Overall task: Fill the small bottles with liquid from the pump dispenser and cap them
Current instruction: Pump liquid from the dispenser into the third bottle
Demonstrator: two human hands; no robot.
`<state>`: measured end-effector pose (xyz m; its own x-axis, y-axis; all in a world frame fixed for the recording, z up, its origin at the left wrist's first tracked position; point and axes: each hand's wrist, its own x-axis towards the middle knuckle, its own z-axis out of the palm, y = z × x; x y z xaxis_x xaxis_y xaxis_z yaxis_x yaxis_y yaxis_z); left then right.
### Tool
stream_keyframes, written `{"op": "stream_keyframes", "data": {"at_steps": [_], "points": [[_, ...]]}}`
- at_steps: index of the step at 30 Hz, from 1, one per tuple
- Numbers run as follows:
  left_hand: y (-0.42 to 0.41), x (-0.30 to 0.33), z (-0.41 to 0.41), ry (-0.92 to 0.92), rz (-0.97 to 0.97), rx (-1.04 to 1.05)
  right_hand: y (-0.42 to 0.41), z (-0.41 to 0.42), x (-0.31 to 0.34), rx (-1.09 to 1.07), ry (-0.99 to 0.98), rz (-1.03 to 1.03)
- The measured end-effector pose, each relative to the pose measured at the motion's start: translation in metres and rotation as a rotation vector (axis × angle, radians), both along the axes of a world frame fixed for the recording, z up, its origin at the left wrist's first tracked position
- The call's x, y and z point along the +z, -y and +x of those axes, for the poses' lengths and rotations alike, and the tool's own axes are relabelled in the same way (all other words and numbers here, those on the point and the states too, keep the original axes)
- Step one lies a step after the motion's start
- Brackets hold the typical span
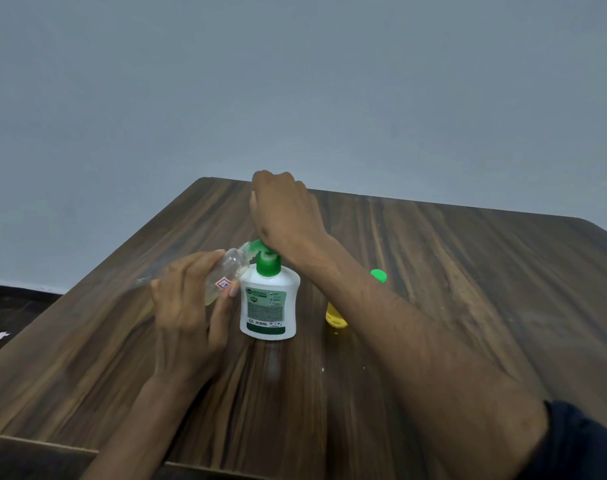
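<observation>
The pump dispenser (269, 303), a white bottle with a green pump head, stands upright on the table (433, 271), and everything else sits around it. Just to its left, the left hand (187, 306) has fingers and thumb wrapped round a small clear bottle (225, 275), tilted so its open neck meets the green nozzle above the dispenser's left shoulder. Above the dispenser, the right hand (284, 209) presses down on the pump head with its heel, fingers loosely curled and gripping nothing. A little pale liquid appears to lie in the small bottle's lower end, so filling looks well short of done. To do this step well, the neck should stay snug under the nozzle tip while the pump is pressed in slow, full strokes; a fast stroke could squirt past the narrow mouth, and too steep a tilt could let liquid run back out. To the dispenser's right, partly hidden behind the right forearm, stands a yellow bottle (336, 317) with a green cap (379, 275). The dispenser's green label reads "ORIGINAL"; its finer print is too small to read. The small bottle carries a red-and-white sticker, illegible.
</observation>
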<state>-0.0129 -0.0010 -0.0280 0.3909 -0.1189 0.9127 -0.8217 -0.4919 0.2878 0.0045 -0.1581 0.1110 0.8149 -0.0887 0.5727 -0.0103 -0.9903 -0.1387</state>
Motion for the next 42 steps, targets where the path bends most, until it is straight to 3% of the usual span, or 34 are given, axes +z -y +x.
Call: {"op": "stream_keyframes", "data": {"at_steps": [11,42], "points": [[-0.0017,-0.0041,0.0027,-0.037,-0.041,-0.088,0.0003,0.0016,-0.0038,-0.010,0.026,-0.038],[-0.0032,-0.0042,0.0023,-0.033,-0.042,-0.051,-0.0063,0.0012,0.0028,0.004,0.019,-0.134]]}}
